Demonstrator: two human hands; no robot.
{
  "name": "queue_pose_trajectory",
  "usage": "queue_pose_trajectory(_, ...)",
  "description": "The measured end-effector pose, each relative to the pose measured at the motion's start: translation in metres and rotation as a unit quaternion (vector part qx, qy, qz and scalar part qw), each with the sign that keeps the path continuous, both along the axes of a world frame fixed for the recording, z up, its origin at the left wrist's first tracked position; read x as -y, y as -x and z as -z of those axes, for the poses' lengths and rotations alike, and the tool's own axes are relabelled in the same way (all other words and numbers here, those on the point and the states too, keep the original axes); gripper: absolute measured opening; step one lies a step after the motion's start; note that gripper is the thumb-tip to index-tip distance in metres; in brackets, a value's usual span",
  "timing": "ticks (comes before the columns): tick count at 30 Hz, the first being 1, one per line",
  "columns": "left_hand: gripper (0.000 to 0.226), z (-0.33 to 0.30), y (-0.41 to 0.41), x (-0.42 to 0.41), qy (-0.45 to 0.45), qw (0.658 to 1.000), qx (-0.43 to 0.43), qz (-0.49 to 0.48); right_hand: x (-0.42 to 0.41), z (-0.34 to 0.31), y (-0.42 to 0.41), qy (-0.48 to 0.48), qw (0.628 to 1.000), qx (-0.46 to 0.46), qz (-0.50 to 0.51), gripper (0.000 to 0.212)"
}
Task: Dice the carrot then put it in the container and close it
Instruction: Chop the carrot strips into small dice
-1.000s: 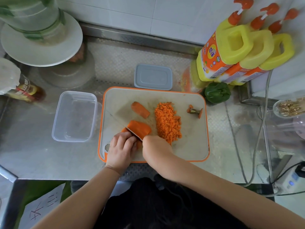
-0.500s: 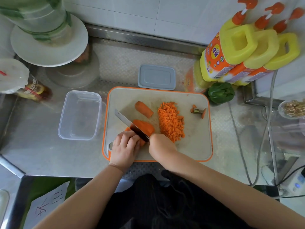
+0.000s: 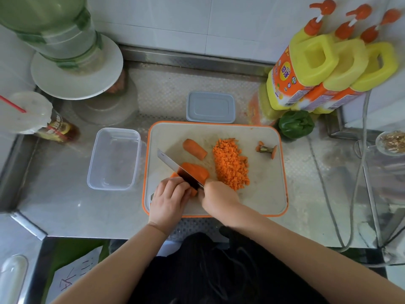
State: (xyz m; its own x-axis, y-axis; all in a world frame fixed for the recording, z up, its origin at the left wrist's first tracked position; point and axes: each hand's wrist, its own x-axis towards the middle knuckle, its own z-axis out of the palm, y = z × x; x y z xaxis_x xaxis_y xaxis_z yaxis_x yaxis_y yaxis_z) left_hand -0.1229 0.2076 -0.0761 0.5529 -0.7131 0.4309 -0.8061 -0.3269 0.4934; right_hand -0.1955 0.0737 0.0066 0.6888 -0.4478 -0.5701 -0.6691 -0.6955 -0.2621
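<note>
A carrot chunk [image 3: 196, 171] lies on the orange-rimmed cutting board [image 3: 263, 194]. My left hand [image 3: 169, 198] holds its near end with curled fingers. My right hand [image 3: 219, 197] grips a knife [image 3: 175, 166] whose blade lies across the chunk, tip pointing far-left. A second carrot piece [image 3: 195, 148] lies farther back. A pile of diced carrot [image 3: 231, 164] sits to the right. The carrot stem end [image 3: 266, 149] lies at the board's far right. The clear container [image 3: 114, 159] stands left of the board, with its grey lid [image 3: 210, 107] behind the board.
Yellow detergent bottles [image 3: 328, 69] and a green pepper [image 3: 295, 123] stand at the back right. A green-lidded jar on a white plate [image 3: 76, 69] and a sauce bottle [image 3: 57, 130] stand back left. Cables [image 3: 324, 194] run along the steel counter at the right.
The knife blade, earlier mostly hidden by my hands, now shows across the carrot chunk with its tip toward the far left. My left hand stays on the carrot.
</note>
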Motion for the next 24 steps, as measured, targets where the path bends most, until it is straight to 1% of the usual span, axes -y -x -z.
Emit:
queue_pose_trajectory(2,0.02,0.001,-0.001,-0.001,-0.002,1.0,-0.004,0.003,0.003,0.003,0.004,-0.015,1.0,0.004,-0.001,0.038)
queue_pose_trajectory(4,0.02,0.002,-0.001,-0.001,0.002,1.0,-0.005,0.0,0.003,0.005,0.011,-0.02,1.0,0.007,0.001,0.044)
queue_pose_trajectory(7,0.032,0.001,0.0,-0.001,0.019,1.0,0.004,-0.005,-0.003,0.005,0.022,-0.021,1.0,0.009,-0.016,0.045)
queue_pose_trajectory(9,0.038,-0.004,-0.001,0.002,0.008,0.999,0.029,-0.022,-0.006,0.005,0.027,-0.027,0.999,0.015,-0.012,0.043)
queue_pose_trajectory(12,0.035,-0.019,-0.011,0.006,-0.066,0.991,0.117,-0.011,-0.006,0.004,0.028,-0.028,0.999,0.018,-0.005,0.042)
queue_pose_trajectory(13,0.037,-0.024,-0.016,0.008,-0.098,0.987,0.126,0.002,-0.006,0.005,0.028,-0.023,1.0,0.016,-0.01,0.042)
queue_pose_trajectory(17,0.048,-0.044,-0.031,0.024,-0.222,0.972,0.072,0.038,-0.009,0.007,0.027,-0.005,1.0,-0.014,-0.025,0.044)
queue_pose_trajectory(19,0.053,-0.049,-0.033,0.033,-0.256,0.963,0.071,0.049,-0.011,0.008,0.027,0.001,1.0,-0.019,-0.021,0.045)
queue_pose_trajectory(21,0.054,-0.051,-0.035,0.039,-0.255,0.962,0.084,0.053,-0.01,0.008,0.027,0.001,1.0,-0.018,-0.02,0.044)
queue_pose_trajectory(22,0.053,-0.052,-0.034,0.038,-0.236,0.966,0.092,0.05,-0.009,0.008,0.028,0.0,1.0,-0.016,-0.02,0.044)
queue_pose_trajectory(24,0.044,-0.052,-0.032,0.033,-0.151,0.98,0.122,0.043,-0.008,0.008,0.029,0.0,1.0,-0.015,-0.02,0.042)
